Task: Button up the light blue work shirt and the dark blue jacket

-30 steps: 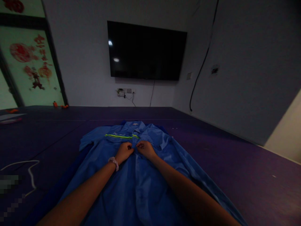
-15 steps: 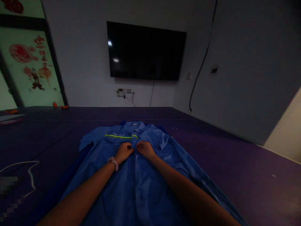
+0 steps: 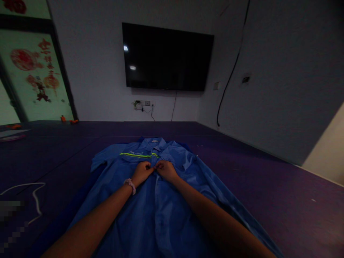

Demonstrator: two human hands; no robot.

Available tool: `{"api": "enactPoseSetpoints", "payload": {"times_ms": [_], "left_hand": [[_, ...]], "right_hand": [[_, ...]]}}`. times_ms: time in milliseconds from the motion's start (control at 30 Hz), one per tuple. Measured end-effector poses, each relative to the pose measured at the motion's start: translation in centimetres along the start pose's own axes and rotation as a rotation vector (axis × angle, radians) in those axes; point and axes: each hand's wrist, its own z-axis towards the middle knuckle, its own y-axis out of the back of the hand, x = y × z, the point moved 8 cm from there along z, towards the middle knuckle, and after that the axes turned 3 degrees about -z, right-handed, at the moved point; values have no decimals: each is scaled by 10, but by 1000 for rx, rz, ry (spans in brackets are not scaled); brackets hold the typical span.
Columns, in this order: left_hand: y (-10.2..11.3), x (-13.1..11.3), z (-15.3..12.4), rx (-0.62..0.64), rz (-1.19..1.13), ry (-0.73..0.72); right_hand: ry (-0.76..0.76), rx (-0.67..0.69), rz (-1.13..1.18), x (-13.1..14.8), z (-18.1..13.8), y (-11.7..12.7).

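Observation:
A blue work shirt (image 3: pixel 142 211) with a yellow-green stripe across the chest lies spread on the purple floor, its collar pointing away from me. Both hands meet at its front placket, just below the stripe. My left hand (image 3: pixel 143 172), with a pink scrunchie (image 3: pixel 130 186) at the wrist, pinches the placket edge between thumb and fingers. Close against it, my right hand (image 3: pixel 165 170) pinches the placket from the other side. The fingertips nearly touch, and whatever small part of the cloth or button sits between them is hidden. Darker blue cloth (image 3: pixel 80 204) shows beneath the shirt's left side.
Purple flooring (image 3: pixel 242 193) surrounds the shirt. A white cable (image 3: pixel 36 200) lies at the left. Small orange objects (image 3: pixel 73 122) stand near the glass door (image 3: pixel 40 75). A television (image 3: pixel 168 57) hangs on the far wall, and a black cable (image 3: pixel 231 77) runs down the right wall.
My fingertips have drawn slightly closer together at the placket, the left thumb shifting a little to the right. The shirt stays in place.

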Motion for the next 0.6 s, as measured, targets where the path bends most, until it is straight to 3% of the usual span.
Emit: {"api": "enactPoseSetpoints", "payload": {"times_ms": [600], "left_hand": [[1, 0, 0, -16, 45, 14]], "right_hand": [[30, 24, -4, -1, 2, -3]]}}
